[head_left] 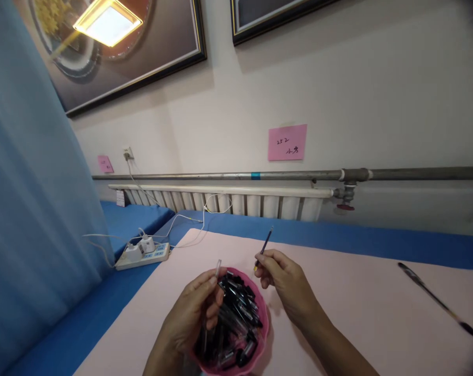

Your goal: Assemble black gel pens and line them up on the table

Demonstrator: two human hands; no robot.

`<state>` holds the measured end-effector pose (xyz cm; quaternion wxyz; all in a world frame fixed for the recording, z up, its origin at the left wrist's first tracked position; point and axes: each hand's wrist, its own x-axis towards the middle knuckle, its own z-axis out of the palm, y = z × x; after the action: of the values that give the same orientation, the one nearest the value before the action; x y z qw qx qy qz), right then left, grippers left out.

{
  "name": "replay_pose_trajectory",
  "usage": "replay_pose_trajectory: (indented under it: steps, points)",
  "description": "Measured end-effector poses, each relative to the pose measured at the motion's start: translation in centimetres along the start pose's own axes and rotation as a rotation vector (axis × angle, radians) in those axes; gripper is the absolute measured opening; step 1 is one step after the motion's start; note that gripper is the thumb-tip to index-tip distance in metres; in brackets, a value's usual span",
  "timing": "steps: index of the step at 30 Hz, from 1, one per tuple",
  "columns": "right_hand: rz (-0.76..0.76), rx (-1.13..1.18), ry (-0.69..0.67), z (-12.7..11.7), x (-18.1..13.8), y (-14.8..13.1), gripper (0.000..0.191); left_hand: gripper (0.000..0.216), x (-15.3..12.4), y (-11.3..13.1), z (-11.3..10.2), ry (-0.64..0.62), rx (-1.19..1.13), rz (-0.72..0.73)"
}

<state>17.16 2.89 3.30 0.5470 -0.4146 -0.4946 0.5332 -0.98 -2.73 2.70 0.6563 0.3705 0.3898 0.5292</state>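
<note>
Right, I'm looking down at both hands over a pink bowl (264, 319) that sits on the pink mat (357, 297), close to the near edge. The bowl is heaped with black and clear pen parts (238, 308). The left hand (193, 313) hovers above the bowl's left side, fingers curled shut around a clear pen barrel (218, 268); the barrel's tip sticks up past the thumb. The right hand (285, 282) is just beside the bowl's far right rim, thumb and forefinger pinched on a thin dark refill (266, 244), which slants up and away towards the wall. Barrel and refill are near each other but apart, I can see mat between them.

Out to the right, well clear of the hands, a finished pen (436, 299) lies slantwise on the mat. Left of the mat, on the blue cloth (338, 237), I've got a white power strip (144, 256) with chargers plugged in and white cables trailing off to the wall. Behind runs a radiator (240, 201) under a grey pipe (220, 176), a pink note (287, 142) stuck above it, and a blue curtain (32, 209) fills the left side
</note>
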Motion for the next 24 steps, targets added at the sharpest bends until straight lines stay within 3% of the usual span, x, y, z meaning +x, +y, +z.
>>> replay_pose_trajectory:
  steps: [10, 15, 24]
  points:
    - [0.0, 0.234, -0.022, 0.8, -0.5, -0.2, 0.021, 0.037, -0.3, -0.2, 0.7, -0.055, 0.172, -0.146]
    - [0.014, 0.229, -0.065, 1.2, -0.7, -0.1, 0.024, 0.035, -0.3, -0.5, 0.7, -0.13, 0.192, -0.147]
    - [0.009, 0.255, -0.076, 1.2, -1.0, -0.6, 0.024, 0.033, -0.4, -0.7, 0.9, -0.081, 0.21, -0.12]
